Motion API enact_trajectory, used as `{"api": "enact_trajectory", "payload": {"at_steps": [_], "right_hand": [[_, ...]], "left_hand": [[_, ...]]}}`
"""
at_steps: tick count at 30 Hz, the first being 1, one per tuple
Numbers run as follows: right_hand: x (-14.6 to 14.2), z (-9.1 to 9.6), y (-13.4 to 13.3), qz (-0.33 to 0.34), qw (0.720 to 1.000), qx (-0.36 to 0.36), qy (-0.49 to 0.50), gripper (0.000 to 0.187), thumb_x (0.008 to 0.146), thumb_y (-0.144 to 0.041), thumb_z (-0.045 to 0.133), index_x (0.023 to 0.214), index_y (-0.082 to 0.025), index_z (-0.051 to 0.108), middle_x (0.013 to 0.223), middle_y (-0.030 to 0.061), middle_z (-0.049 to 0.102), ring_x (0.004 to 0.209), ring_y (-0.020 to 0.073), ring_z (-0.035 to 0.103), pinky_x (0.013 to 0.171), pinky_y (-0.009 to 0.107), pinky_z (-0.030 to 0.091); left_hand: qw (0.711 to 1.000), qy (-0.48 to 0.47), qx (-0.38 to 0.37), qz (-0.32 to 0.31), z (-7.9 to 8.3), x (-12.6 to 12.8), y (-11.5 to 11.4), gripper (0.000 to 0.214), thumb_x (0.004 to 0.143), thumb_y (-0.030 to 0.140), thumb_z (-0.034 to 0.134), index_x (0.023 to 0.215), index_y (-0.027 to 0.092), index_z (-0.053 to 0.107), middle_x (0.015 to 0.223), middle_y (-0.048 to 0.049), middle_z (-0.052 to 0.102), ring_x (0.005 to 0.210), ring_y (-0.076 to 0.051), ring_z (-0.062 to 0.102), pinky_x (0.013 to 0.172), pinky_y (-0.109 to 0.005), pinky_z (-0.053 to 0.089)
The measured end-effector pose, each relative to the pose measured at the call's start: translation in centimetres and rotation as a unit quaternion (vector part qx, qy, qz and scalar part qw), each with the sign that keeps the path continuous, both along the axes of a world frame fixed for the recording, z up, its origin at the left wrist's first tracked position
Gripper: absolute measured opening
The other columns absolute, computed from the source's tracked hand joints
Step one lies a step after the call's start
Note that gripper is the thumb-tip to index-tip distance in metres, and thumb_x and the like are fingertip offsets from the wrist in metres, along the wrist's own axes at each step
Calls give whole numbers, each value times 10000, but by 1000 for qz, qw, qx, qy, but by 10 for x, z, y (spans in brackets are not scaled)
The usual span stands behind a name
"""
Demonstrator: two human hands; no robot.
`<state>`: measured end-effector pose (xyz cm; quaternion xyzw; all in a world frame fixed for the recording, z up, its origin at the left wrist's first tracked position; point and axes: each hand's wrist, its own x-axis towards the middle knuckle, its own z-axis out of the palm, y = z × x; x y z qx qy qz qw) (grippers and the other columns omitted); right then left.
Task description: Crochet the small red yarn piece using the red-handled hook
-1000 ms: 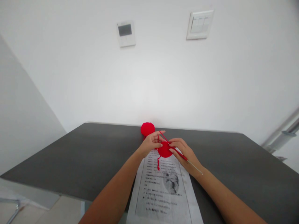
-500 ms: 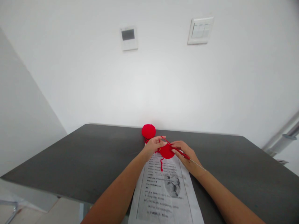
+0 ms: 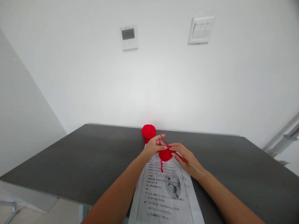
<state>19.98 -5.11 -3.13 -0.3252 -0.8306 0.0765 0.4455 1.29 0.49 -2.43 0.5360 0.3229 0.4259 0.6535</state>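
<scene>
While I look on from afar through the head camera, two bare hands work a flat, round piece of bright red yarn [image 3: 165,155] above the far end of a long white printed sheet [image 3: 161,203] on a dark grey worktop [image 3: 105,155]. My left hand [image 3: 154,147] has its grip closed on the piece's upper left edge, its index finger raised under a taut red strand [image 3: 163,140]. My right hand [image 3: 184,154] grasps a slim tool with a red middle and a bare metallic end [image 3: 184,160], pinched between thumb and fingers at the piece's right edge.

The step in hand, I judge, is forming a stitch along the upper rim, where tool and strand meet; the tip is too small for me to tell whether it has caught the yarn. To my eye, the next move calls for an even pull on the strand and a small turn of the tool, with the edge held firm.

The tool's long axis runs aslant: its working tip points away and to the left, its metallic end back toward the right wrist. The piece, round, shows no clear long axis; a short red tail [image 3: 162,166] hangs from its lower edge toward the wearer. Beyond the left hand, a plump red yarn ball [image 3: 149,131] sits near the white wall [image 3: 149,77].
</scene>
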Motion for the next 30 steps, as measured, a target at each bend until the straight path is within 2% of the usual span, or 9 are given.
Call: {"api": "enact_trajectory", "payload": {"at_steps": [5, 8, 10, 12, 15, 21, 26, 30], "right_hand": [[-2, -2, 2, -27, 997, 57, -35, 205, 931, -224, 475, 1096, -246, 593, 1137, 123, 649, 1017, 214, 654, 857, 370, 561], [-4, -2, 2, -65, 992, 85, -71, 197, 929, -215, 467, 1083, -233, 588, 1143, 139, 644, 1015, 232, 652, 840, 391, 569], [-7, -2, 2, -85, 988, 102, -85, 189, 929, -202, 457, 1075, -217, 577, 1125, 146, 644, 1011, 238, 649, 840, 401, 569], [-10, -3, 2, -98, 985, 113, -89, 183, 928, -185, 445, 1070, -206, 560, 1101, 148, 645, 1002, 238, 648, 845, 407, 565], [-13, -4, 2, -109, 983, 111, -92, 167, 922, -162, 436, 1043, -201, 545, 1048, 143, 648, 953, 231, 652, 826, 403, 566], [-12, 4, -4, -91, 989, 76, -88, 157, 911, -158, 455, 993, -208, 579, 978, 127, 665, 917, 235, 645, 811, 397, 558], [-8, 9, -8, -61, 997, 29, -37, 170, 930, -206, 469, 1009, -222, 619, 1013, 107, 685, 967, 221, 639, 855, 385, 538], [-4, 8, -8, -70, 995, -62, 13, 182, 921, -263, 493, 985, -225, 659, 969, 72, 713, 913, 207, 666, 826, 348, 536]], "left_hand": [[995, -72, -64, 3, -3, 5, -3, 790, 496, 260, 863, 1204, 112, 547, 695, 18, 620, 620, -99, 571, 658, -245, 407], [988, -112, -103, 34, -5, 12, -7, 680, 513, 237, 855, 1118, 114, 572, 768, -18, 648, 682, -118, 602, 707, -263, 440], [986, -120, -99, 64, -6, 16, -9, 660, 535, 222, 840, 1125, 118, 563, 788, -23, 652, 710, -126, 609, 724, -267, 449], [989, -106, -69, 82, -6, 19, -10, 696, 573, 219, 814, 1200, 124, 526, 752, 0, 634, 696, -123, 600, 713, -267, 447], [996, -33, 11, 84, -5, 19, -10, 735, 637, 189, 754, 1304, 108, 457, 674, 38, 587, 642, -111, 560, 674, -256, 427], [981, 95, 159, 64, -3, 10, -5, 665, 688, 114, 669, 1324, 108, 473, 682, 46, 544, 663, -101, 522, 701, -242, 409], [965, 145, 207, 68, -4, -1, 4, 641, 725, 124, 623, 1342, 103, 455, 720, 30, 560, 703, -116, 538, 757, -266, 422], [959, 166, 221, 55, -3, -6, 8, 618, 730, 117, 607, 1332, 105, 468, 719, 33, 555, 706, -113, 532, 764, -273, 423]]}}
